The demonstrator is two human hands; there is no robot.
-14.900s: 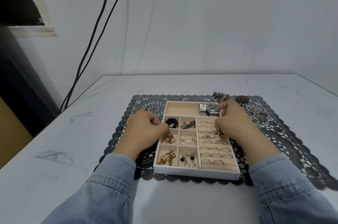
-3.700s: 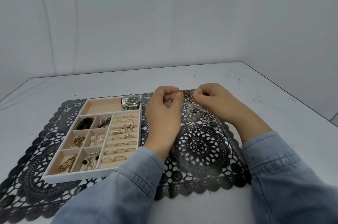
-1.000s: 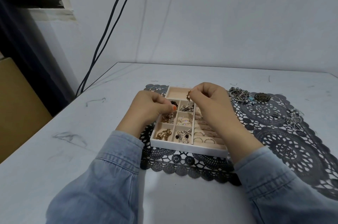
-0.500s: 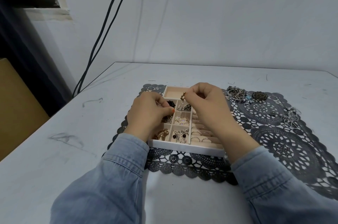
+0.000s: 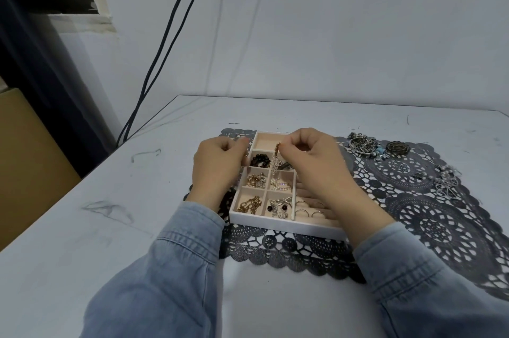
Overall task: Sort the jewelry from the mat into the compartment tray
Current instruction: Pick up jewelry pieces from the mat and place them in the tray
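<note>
A scuffed white tabletop (image 5: 96,227) below a pale wall carries a black lace-patterned mat (image 5: 440,227) and, on it, a white compartment tray with beige lining (image 5: 286,224). The right hand (image 5: 309,157), raised over the tray, pinches a small dangling metal jewelry piece (image 5: 276,148) above the upper small compartments. The left hand (image 5: 217,165) lies knuckles-up at the tray's left rim, fingers curled inward; whether they hold anything cannot be told.

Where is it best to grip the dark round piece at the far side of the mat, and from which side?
Probably by its rim, pinched on opposite edges from above. The piece lies flat on the mat, and the silver pile sits close on its left, so come from its right. The right hand is nearest but pinches a chain now.
</note>
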